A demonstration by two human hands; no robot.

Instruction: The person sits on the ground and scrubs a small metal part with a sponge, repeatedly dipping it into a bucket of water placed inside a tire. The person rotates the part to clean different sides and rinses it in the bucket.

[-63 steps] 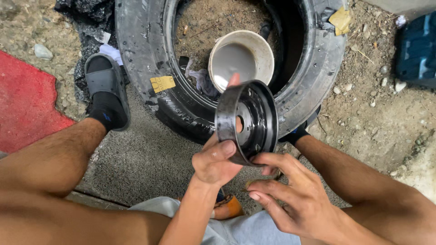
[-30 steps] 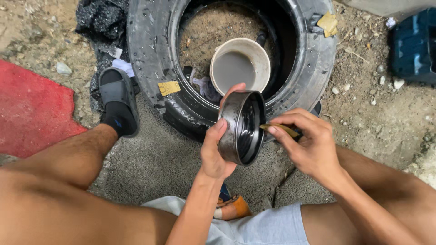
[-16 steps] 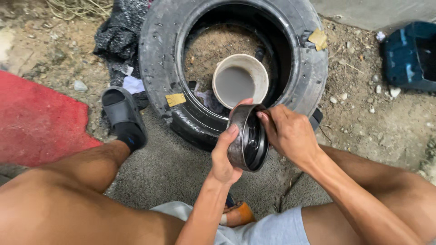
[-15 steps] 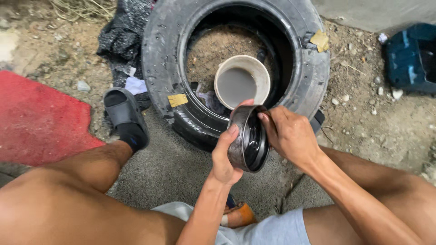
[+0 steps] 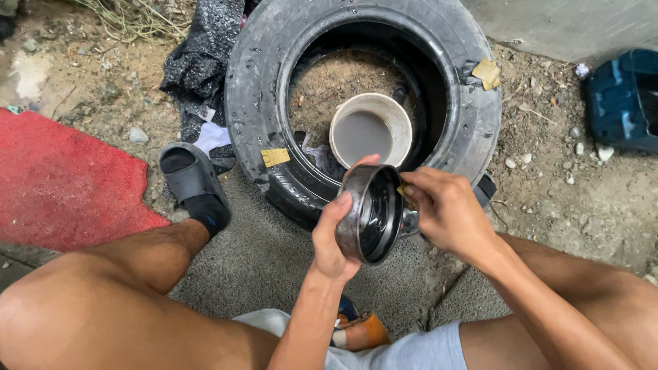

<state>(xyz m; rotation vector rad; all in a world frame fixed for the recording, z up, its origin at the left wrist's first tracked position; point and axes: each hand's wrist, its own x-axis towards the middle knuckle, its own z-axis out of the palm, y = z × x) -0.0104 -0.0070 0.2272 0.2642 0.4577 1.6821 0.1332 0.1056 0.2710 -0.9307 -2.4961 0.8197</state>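
Observation:
My left hand [image 5: 330, 236] grips a dark round metal drum [image 5: 370, 214] by its rim, held upright with the hollow side turned to the right. My right hand [image 5: 445, 212] is closed around a small yellowish tool [image 5: 403, 192] whose end reaches into the drum's hollow. Both hands hover over the near edge of a black tyre [image 5: 253, 103] lying flat on the ground. Inside the tyre stands a white bucket [image 5: 406, 130] of cloudy grey water.
My bare legs frame the hands; my left foot wears a black slide sandal [image 5: 192, 181]. A red mat [image 5: 62, 181] lies at left, a black plastic bag [image 5: 199, 62] behind the tyre, a dark blue case [image 5: 624, 99] at right. An orange object [image 5: 360, 330] lies between my legs.
The drum has turned from face-on to edge-on. My right hand, first open below it, took up the small tool and pressed it into the drum's hollow. The view has shifted slightly.

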